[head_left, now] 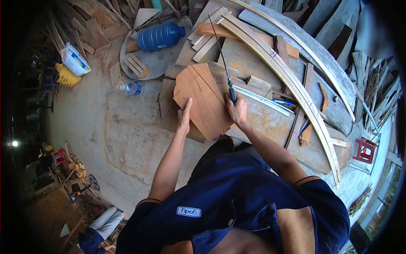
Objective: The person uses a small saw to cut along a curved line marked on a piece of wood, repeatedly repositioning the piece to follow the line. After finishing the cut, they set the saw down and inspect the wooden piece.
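A reddish-brown wooden board [202, 97] with angled corners and dark pencil-like lines is tilted up in front of me, over the low work table [264, 122]. My left hand [185, 116] grips its left edge, thumb on the face and the other fingers partly hidden behind. My right hand [238, 111] is closed around the dark handle of a narrow-bladed handsaw [223, 55], its blade pointing up and away. That hand is also against the board's right edge. Just right of it lie a white ruler [264, 100] and a blue pen [281, 102].
Long curved wooden strips [292, 76] arch across the table's right side. A large blue water bottle [160, 36] lies on a round slab [127, 51]; a small clear bottle [133, 88] stands nearby. A red stool [366, 150] is at right. Another person [99, 230] sits at lower left.
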{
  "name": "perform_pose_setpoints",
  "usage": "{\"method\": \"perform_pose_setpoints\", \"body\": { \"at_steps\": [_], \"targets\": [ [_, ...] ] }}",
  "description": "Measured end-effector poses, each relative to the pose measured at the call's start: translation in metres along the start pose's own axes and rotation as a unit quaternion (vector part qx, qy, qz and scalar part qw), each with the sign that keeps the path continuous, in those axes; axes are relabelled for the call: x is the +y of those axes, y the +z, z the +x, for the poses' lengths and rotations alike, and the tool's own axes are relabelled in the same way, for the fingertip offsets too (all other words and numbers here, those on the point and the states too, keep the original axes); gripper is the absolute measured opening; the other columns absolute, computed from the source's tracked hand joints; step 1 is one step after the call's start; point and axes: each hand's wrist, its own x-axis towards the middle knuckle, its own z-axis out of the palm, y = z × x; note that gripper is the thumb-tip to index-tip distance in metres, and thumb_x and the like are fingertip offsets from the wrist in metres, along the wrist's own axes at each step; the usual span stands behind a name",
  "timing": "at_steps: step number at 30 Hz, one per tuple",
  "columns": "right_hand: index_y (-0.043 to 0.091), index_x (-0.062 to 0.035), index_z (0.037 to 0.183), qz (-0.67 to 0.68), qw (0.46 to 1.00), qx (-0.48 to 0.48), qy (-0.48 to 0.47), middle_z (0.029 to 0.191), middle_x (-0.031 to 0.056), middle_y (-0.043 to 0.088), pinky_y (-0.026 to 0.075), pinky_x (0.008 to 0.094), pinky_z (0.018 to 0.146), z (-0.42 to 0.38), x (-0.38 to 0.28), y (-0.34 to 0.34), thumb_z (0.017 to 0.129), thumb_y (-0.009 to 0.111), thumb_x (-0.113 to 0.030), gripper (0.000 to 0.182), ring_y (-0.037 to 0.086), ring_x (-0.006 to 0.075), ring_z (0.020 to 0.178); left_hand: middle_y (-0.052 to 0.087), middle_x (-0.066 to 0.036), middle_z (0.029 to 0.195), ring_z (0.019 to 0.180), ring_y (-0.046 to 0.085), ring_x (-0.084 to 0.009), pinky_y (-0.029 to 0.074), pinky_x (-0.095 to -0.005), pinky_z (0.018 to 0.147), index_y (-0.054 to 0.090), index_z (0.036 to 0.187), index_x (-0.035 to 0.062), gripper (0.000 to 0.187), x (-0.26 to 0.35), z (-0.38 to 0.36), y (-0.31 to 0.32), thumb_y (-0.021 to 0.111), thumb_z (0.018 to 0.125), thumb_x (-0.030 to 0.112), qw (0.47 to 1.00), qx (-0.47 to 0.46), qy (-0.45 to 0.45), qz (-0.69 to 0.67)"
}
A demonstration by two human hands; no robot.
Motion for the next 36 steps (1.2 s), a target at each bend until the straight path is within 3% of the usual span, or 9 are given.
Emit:
{"method": "perform_pose_setpoints", "body": {
  "at_steps": [6,9,12,15,19,22,26,31,36],
  "targets": [
    [0.055,0.0028,0.092,0.023,1.000,0.004,0.012,0.077,0.0329,0.060,0.046,0.0534,0.068,-0.001,-0.008,-0.003,0.092,0.061,-0.027,0.030,0.059,0.0541,0.080,0.055,-0.017,0.136,0.124,0.052,-0.0240,0.044,-0.0366,0.102,0.050,0.135,-0.0082,0.079,-0.005,-0.021,0.010,0.067,0.088,0.053,0.999,0.035,-0.006,-0.024],
    [0.057,0.0040,0.092,0.062,0.997,-0.011,0.041,0.072,0.0281,0.062,0.047,0.0491,0.065,0.009,-0.001,-0.003,0.093,0.061,-0.029,0.034,0.063,0.0474,0.071,0.054,-0.016,0.138,0.124,0.052,-0.0238,0.044,-0.0366,0.102,0.049,0.137,-0.0063,0.079,-0.002,-0.025,0.014,0.067,0.088,0.053,0.998,0.042,-0.021,-0.037],
    [0.061,0.0035,0.095,0.089,0.991,-0.045,0.083,0.066,0.0174,0.063,0.049,0.0418,0.062,0.009,-0.026,-0.019,0.093,0.061,-0.034,0.037,0.067,0.0286,0.064,0.053,-0.014,0.138,0.124,0.052,-0.0234,0.043,-0.0368,0.103,0.049,0.139,-0.0041,0.077,-0.013,-0.025,0.015,0.066,0.089,0.052,0.996,0.047,-0.038,-0.069],
    [0.062,0.0046,0.097,0.099,0.991,-0.067,0.066,0.069,0.0198,0.059,0.046,0.0425,0.070,0.017,-0.028,-0.020,0.092,0.062,-0.041,0.046,0.056,0.0300,0.067,0.050,-0.013,0.141,0.126,0.050,-0.0240,0.042,-0.0388,0.105,0.044,0.143,-0.0007,0.078,-0.035,-0.027,0.012,0.065,0.090,0.052,0.994,0.047,-0.025,-0.093],
    [0.063,0.0063,0.092,0.033,0.992,-0.116,0.043,0.075,0.0264,0.063,0.048,0.0454,0.073,0.047,-0.028,-0.015,0.090,0.063,-0.039,0.045,0.065,0.0402,0.078,0.041,-0.012,0.148,0.134,0.042,-0.0243,0.035,-0.0409,0.110,0.034,0.149,0.0036,0.085,-0.060,-0.033,0.019,0.064,0.089,0.056,0.986,0.064,0.009,-0.153],
    [0.065,0.0040,0.099,-0.029,0.994,-0.106,-0.016,0.078,0.0286,0.066,0.051,0.0460,0.076,0.061,-0.018,-0.011,0.090,0.062,-0.039,0.044,0.069,0.0411,0.084,0.035,-0.011,0.152,0.138,0.036,-0.0233,0.030,-0.0400,0.114,0.030,0.151,0.0052,0.088,-0.051,-0.039,0.026,0.062,0.089,0.059,0.988,0.053,-0.002,-0.143],
    [0.066,0.0021,0.108,0.015,0.990,-0.133,0.042,0.087,0.0306,0.066,0.050,0.0485,0.080,0.043,-0.020,-0.022,0.090,0.062,-0.037,0.043,0.066,0.0445,0.094,0.041,-0.011,0.149,0.134,0.041,-0.0228,0.034,-0.0384,0.111,0.035,0.148,0.0029,0.086,-0.013,-0.059,0.038,0.064,0.088,0.057,0.989,0.070,-0.018,-0.126],
    [0.065,-0.0001,0.110,0.016,0.996,-0.084,-0.008,0.089,0.0297,0.067,0.050,0.0491,0.081,0.014,-0.004,-0.018,0.091,0.062,-0.035,0.040,0.064,0.0471,0.094,0.053,-0.012,0.138,0.125,0.050,-0.0224,0.041,-0.0355,0.104,0.049,0.138,-0.0029,0.078,-0.001,-0.048,0.034,0.068,0.087,0.053,0.997,0.073,-0.011,-0.037],
    [0.065,-0.0026,0.110,0.011,0.998,-0.061,-0.031,0.093,0.0307,0.066,0.049,0.0513,0.085,0.017,-0.005,-0.015,0.091,0.062,-0.036,0.039,0.062,0.0484,0.097,0.052,-0.014,0.140,0.127,0.049,-0.0230,0.041,-0.0354,0.105,0.047,0.140,-0.0038,0.082,-0.003,-0.052,0.037,0.067,0.087,0.055,0.998,0.067,0.005,-0.017]
  ]
}}
